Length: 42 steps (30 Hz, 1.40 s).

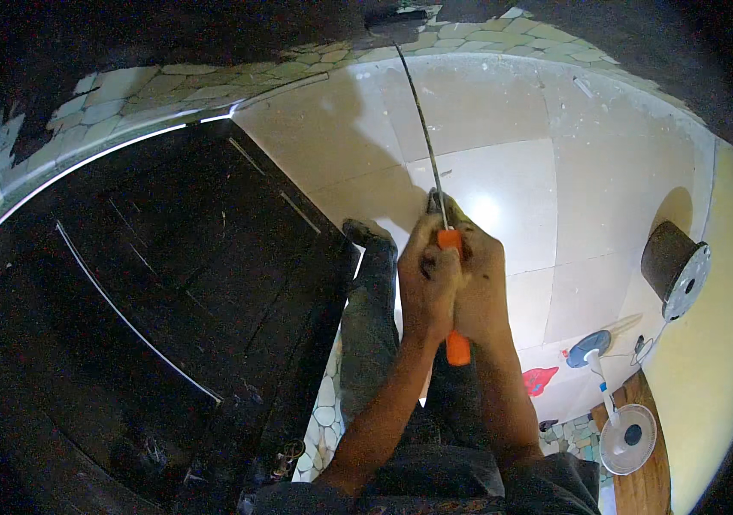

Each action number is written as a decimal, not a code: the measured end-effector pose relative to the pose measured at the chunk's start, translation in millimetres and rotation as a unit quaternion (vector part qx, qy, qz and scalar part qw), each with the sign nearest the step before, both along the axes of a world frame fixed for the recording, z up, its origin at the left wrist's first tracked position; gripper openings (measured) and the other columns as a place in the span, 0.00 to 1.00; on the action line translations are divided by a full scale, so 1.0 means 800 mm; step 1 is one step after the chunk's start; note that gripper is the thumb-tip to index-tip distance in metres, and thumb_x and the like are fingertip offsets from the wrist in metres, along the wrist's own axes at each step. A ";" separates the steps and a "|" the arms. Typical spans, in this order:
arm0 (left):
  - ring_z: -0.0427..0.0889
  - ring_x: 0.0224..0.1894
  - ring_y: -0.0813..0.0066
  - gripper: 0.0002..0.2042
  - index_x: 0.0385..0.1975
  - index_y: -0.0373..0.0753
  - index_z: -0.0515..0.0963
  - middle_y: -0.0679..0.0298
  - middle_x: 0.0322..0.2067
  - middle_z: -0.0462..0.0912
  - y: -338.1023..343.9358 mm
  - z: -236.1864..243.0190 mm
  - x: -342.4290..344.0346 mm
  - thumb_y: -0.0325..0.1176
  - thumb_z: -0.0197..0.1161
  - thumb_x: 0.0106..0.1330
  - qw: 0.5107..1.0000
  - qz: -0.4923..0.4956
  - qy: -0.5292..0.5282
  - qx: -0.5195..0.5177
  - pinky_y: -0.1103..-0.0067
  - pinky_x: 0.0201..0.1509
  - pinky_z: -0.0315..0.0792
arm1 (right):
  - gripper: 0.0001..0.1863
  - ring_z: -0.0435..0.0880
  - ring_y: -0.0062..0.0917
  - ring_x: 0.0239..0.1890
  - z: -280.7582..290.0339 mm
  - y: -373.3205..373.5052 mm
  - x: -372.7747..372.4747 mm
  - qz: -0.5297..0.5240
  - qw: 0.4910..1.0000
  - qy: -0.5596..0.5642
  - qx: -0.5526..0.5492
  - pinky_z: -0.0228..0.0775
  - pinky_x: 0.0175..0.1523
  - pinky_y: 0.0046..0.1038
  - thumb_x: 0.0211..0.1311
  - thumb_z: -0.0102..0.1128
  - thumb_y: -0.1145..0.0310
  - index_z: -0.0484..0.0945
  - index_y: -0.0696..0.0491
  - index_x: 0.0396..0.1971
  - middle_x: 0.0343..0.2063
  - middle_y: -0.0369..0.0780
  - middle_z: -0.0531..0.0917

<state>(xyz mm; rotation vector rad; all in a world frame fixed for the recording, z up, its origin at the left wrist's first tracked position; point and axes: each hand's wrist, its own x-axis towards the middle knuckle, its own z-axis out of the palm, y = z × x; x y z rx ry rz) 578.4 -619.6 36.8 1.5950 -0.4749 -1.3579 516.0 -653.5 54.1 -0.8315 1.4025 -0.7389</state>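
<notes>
A paint roller with a long thin rod (422,112) points away from me toward the wall at the far side. Both my hands are wrapped round its orange handle (457,350), whose end sticks out below them. My left hand (427,279) closes on it from the left, and my right hand (481,266) presses in from the right. The dark roller head (396,19) is up against the wall, where black paint (212,34) spreads over a stone-patterned surface (126,90). Dark marks show on my hands.
A large black panel (169,249) fills the left side. Pale tiles (487,189) cover the floor. At right are a dark drum with a grey round end (674,266), a standing fan (628,438), a red item (540,380) and a yellow wall (701,386).
</notes>
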 end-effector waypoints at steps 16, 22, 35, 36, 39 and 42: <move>0.70 0.29 0.81 0.10 0.37 0.35 0.71 0.66 0.28 0.73 -0.020 0.008 -0.015 0.34 0.52 0.62 0.998 -0.007 0.046 -0.030 0.83 0.33 0.65 | 0.17 0.76 0.21 0.32 0.004 -0.013 -0.017 0.051 0.996 0.078 -0.008 0.72 0.43 0.27 0.59 0.53 0.70 0.74 0.67 0.44 0.27 0.43 0.81; 0.69 0.31 0.81 0.09 0.37 0.36 0.69 0.66 0.29 0.71 -0.032 -0.024 -0.003 0.33 0.51 0.61 0.999 -0.053 -0.001 0.008 0.83 0.35 0.66 | 0.14 0.75 0.23 0.28 -0.041 -0.020 -0.019 0.041 0.998 0.034 -0.022 0.71 0.36 0.28 0.58 0.54 0.70 0.75 0.66 0.39 0.24 0.41 0.79; 0.70 0.33 0.80 0.11 0.38 0.35 0.70 0.66 0.30 0.71 -0.019 0.091 -0.004 0.35 0.52 0.61 0.997 -0.037 0.024 0.069 0.82 0.38 0.67 | 0.16 0.77 0.23 0.28 0.082 -0.006 -0.005 -0.003 0.999 0.033 0.035 0.71 0.34 0.27 0.58 0.53 0.69 0.75 0.64 0.42 0.22 0.42 0.80; 0.70 0.33 0.80 0.11 0.39 0.35 0.70 0.66 0.30 0.71 -0.008 0.062 -0.007 0.35 0.52 0.61 1.000 -0.016 0.013 0.015 0.82 0.38 0.68 | 0.15 0.77 0.22 0.28 0.059 -0.003 -0.006 -0.001 0.999 0.034 0.031 0.71 0.34 0.27 0.57 0.53 0.70 0.75 0.64 0.41 0.23 0.42 0.80; 0.70 0.32 0.81 0.11 0.39 0.35 0.70 0.66 0.30 0.71 -0.023 -0.017 -0.006 0.35 0.51 0.62 0.997 -0.055 0.014 -0.053 0.83 0.38 0.68 | 0.13 0.77 0.23 0.29 -0.018 -0.016 -0.026 0.059 0.996 0.068 -0.007 0.71 0.35 0.27 0.56 0.54 0.70 0.75 0.64 0.37 0.25 0.43 0.80; 0.71 0.34 0.80 0.11 0.38 0.35 0.70 0.65 0.30 0.71 -0.031 -0.050 0.001 0.35 0.52 0.62 0.997 -0.042 0.039 -0.053 0.81 0.39 0.68 | 0.19 0.76 0.17 0.32 -0.039 -0.027 -0.021 0.092 0.994 0.037 0.038 0.72 0.37 0.22 0.55 0.55 0.75 0.75 0.67 0.47 0.29 0.40 0.80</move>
